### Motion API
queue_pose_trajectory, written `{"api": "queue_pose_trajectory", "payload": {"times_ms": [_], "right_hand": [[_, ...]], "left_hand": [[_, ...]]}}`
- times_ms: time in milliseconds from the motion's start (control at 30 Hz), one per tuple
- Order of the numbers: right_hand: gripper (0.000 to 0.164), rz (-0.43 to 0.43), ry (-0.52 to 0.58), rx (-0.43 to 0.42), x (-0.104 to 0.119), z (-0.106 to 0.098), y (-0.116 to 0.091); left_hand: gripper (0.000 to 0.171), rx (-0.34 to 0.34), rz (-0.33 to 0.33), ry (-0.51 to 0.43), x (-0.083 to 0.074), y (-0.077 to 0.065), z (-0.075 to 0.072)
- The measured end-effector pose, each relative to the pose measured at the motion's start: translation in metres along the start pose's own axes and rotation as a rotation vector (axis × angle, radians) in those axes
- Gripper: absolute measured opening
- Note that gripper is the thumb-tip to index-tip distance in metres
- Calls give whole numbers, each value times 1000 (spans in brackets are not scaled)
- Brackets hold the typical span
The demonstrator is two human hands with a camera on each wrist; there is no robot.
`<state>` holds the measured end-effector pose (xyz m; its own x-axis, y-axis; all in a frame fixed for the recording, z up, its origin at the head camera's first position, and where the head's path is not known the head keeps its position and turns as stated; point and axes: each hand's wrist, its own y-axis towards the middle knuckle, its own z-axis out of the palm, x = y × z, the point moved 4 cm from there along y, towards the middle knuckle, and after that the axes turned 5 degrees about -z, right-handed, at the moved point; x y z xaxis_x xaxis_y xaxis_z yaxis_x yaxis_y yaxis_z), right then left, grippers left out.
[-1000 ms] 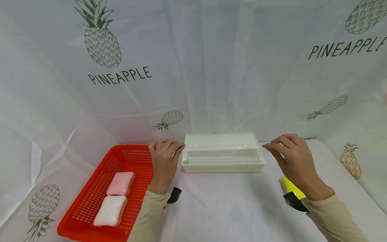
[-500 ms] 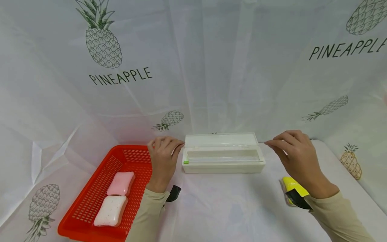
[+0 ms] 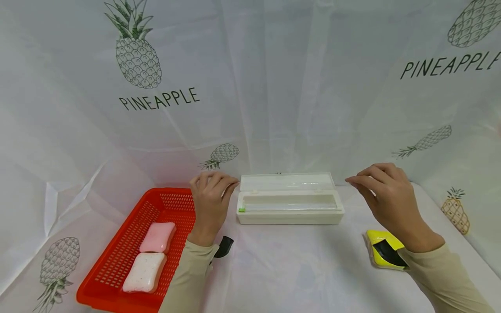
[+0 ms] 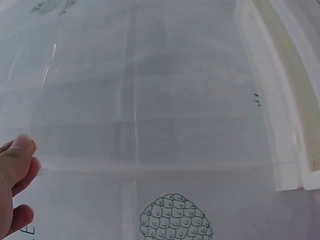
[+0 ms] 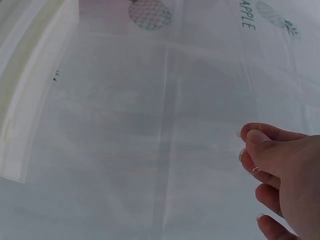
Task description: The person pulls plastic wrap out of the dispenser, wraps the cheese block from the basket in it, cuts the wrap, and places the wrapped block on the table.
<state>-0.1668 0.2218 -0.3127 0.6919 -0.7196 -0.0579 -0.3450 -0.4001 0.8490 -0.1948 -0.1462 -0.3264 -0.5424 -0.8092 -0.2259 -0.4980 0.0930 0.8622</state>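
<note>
Head: left hand (image 3: 211,204), right hand (image 3: 391,204), apart from box (image 3: 289,218), pinch film edge (image 4: 125,169).

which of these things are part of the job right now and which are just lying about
In the job, it seems: left hand, right hand, clear film they pinch, open white box

Not held, apparently lying about: red basket, pink bar, white bar, yellow block

Black attachments (image 3: 224,247) jut out beside the plain beige sleeves (image 3: 440,276).
</note>
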Motion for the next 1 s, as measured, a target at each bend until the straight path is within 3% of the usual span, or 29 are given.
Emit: {"api": "queue_pose_trajectory", "payload": {"times_ms": [233, 1000], "right_hand": [[59, -11, -10, -2, -1, -2, 4], [61, -35, -54, 32, -7, -14, 22]], "left_hand": [[8, 18, 2, 3, -2, 5, -3], [10, -22, 47, 21, -7, 21, -12]]}}
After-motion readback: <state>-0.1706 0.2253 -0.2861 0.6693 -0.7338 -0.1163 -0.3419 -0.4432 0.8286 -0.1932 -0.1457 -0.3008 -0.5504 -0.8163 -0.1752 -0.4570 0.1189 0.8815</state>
